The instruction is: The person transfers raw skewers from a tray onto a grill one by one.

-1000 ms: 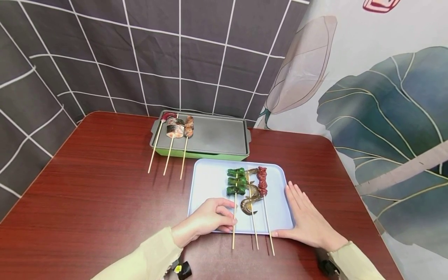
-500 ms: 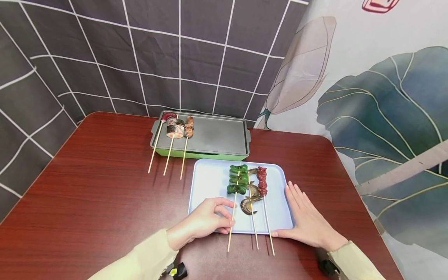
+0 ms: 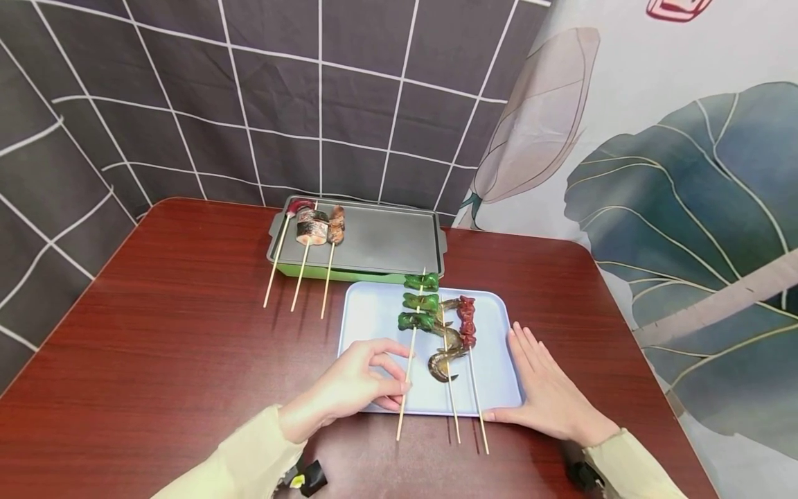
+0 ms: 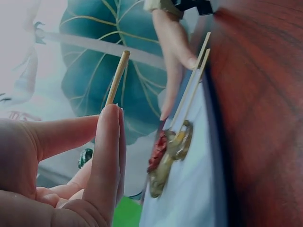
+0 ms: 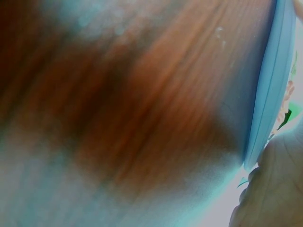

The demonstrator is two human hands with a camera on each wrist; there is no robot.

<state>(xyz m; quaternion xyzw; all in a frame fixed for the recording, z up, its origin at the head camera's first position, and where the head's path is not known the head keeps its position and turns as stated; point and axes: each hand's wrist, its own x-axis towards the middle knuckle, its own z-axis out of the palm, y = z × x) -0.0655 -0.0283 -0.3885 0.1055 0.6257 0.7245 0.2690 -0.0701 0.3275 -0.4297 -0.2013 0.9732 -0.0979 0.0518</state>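
Note:
My left hand pinches the wooden stick of a green pepper skewer between thumb and fingers, raised over the pale blue tray. In the left wrist view the stick's end pokes out past the fingertips. The top pepper piece overlaps the front of a green-sided griddle in the head view. On the tray lie a shrimp skewer and a red meat skewer, their sticks sticking out over the near rim. My right hand lies with straight fingers along the tray's right edge.
Three skewers rest at the griddle's left end: a dark red one, a thick fish one and a brown one. Their sticks overhang its front. A dark tiled-pattern curtain hangs behind the reddish wooden table.
My left hand has lifted the green pepper skewer off the tray and moved it forward and slightly left, toward the griddle. The right hand stays at the tray's edge.

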